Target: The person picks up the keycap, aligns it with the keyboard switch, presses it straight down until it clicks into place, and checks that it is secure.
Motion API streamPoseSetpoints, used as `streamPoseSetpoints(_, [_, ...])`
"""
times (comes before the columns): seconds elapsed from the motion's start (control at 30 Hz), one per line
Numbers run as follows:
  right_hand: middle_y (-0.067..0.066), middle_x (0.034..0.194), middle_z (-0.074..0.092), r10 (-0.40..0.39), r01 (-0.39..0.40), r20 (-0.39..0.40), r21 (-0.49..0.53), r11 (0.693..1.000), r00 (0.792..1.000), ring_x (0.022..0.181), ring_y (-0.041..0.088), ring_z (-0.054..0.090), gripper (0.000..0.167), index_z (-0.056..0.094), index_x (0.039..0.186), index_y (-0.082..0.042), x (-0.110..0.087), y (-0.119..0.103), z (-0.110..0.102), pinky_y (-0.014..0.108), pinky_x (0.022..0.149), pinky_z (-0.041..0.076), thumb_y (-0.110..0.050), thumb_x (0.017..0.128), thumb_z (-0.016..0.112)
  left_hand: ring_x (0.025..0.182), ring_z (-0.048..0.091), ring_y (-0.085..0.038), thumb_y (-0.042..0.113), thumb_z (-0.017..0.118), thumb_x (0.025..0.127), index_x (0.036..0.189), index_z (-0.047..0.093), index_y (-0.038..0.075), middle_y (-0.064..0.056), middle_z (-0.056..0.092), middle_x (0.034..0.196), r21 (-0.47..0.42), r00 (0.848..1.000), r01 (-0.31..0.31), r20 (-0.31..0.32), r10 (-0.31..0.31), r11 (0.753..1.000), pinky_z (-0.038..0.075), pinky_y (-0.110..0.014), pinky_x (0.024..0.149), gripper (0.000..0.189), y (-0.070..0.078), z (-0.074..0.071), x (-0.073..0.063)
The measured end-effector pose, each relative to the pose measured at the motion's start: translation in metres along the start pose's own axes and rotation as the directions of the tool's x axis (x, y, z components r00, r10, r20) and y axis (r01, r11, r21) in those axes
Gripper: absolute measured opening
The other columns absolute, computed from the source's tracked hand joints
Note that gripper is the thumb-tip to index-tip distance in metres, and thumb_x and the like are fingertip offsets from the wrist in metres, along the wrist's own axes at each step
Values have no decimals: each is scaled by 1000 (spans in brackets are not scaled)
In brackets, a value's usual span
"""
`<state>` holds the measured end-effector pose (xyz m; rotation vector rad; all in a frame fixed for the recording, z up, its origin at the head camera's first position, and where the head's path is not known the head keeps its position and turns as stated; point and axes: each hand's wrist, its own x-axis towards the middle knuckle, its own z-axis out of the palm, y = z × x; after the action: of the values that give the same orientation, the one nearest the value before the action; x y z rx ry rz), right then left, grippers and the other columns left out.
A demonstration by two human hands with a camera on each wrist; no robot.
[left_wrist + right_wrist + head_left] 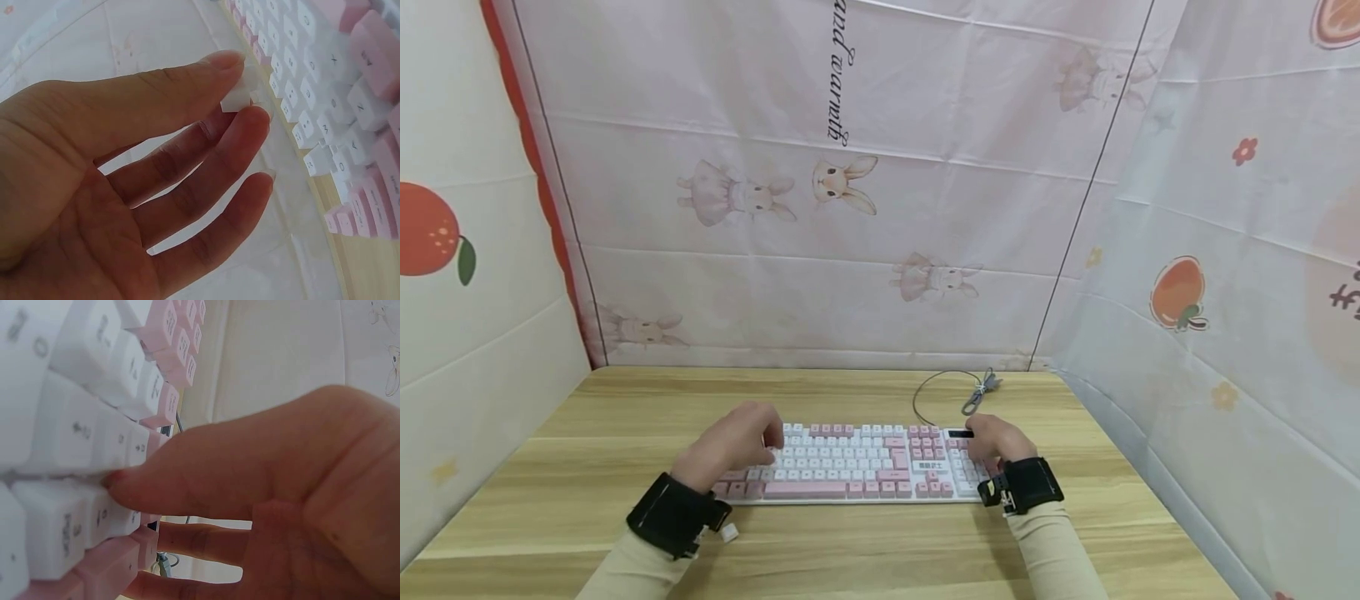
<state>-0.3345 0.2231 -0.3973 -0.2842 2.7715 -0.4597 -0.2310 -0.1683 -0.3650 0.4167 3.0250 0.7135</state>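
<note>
A pink-and-white keyboard lies along the middle of the wooden table. Over its left end is my left hand, pinching a small white keycap between thumb and fingertips, off the keys. In the left wrist view an uncovered switch spot appears to show among the keys near the keyboard's left end, though blur leaves this unsure. My right hand grips the right end of the keyboard. Its thumb presses on the white number-pad keys, while the other fingers pass down beyond the pink keys at the edge, tips hidden.
Another white keycap lies loose on the table, in front of the keyboard's left end near my left wrist. Behind the keyboard a grey cable is bundled. Printed cloth walls enclose the table at back and sides.
</note>
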Motion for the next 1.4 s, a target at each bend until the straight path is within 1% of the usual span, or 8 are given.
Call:
streamPoseSetpoints(0.13, [12, 105, 65, 0, 0, -1, 5, 1000, 1000, 83, 25, 61, 33, 65, 120, -1, -1, -1, 0, 37, 55, 54, 4, 87, 61, 78, 57, -16, -5, 82, 78, 87, 76, 7, -3, 68, 84, -2, 1000, 11, 7, -11, 1000, 52, -36, 72, 17, 0, 0, 3])
streamPoseSetpoints(0.3, [14, 108, 66, -11, 11, 0, 1, 1000, 1000, 82, 25, 62, 35, 64, 123, 0, -1, 0, 0, 36, 54, 53, 3, 89, 61, 78, 56, -17, -4, 83, 78, 89, 76, 7, -3, 67, 85, 3, 999, 34, 5, -34, 999, 53, -37, 73, 17, -1, 0, 5])
streamPoseSetpoints(0.53, [12, 106, 64, 0, 0, -3, -5, 1000, 1000, 83, 25, 60, 34, 64, 122, 0, 0, 1, 1, 37, 54, 52, 3, 89, 61, 80, 56, -19, -3, 83, 79, 92, 76, 7, -4, 67, 87, 0, 998, 63, 11, -63, 998, 53, -38, 77, 19, -3, -3, 7])
streamPoseSetpoints(0.77, [12, 105, 65, -1, 1, 8, -3, 1000, 1000, 76, 24, 63, 33, 65, 121, -1, 1, 1, 0, 36, 53, 52, 2, 89, 61, 81, 56, -19, -3, 83, 79, 93, 77, 7, -5, 68, 88, -4, 998, 59, -2, -59, 998, 53, -38, 77, 18, -5, -5, 10])
streamPoseSetpoints(1.07, [11, 102, 65, 6, -6, 9, -1, 1000, 1000, 75, 23, 63, 30, 65, 119, -2, 2, 0, 0, 35, 53, 53, 1, 89, 62, 82, 57, -20, -3, 82, 80, 94, 76, 7, -5, 69, 90, -16, 997, 72, -14, -72, 997, 53, -39, 76, 18, -9, -7, 12])
streamPoseSetpoints(1.4, [13, 102, 66, -1, 1, 14, -2, 1000, 1000, 69, 23, 64, 27, 65, 114, -2, 3, 0, 0, 33, 51, 53, 3, 88, 61, 79, 59, -19, -5, 82, 80, 91, 77, 6, -6, 70, 87, 15, 998, 61, -25, -61, 998, 53, -39, 74, 17, -14, -8, 16])
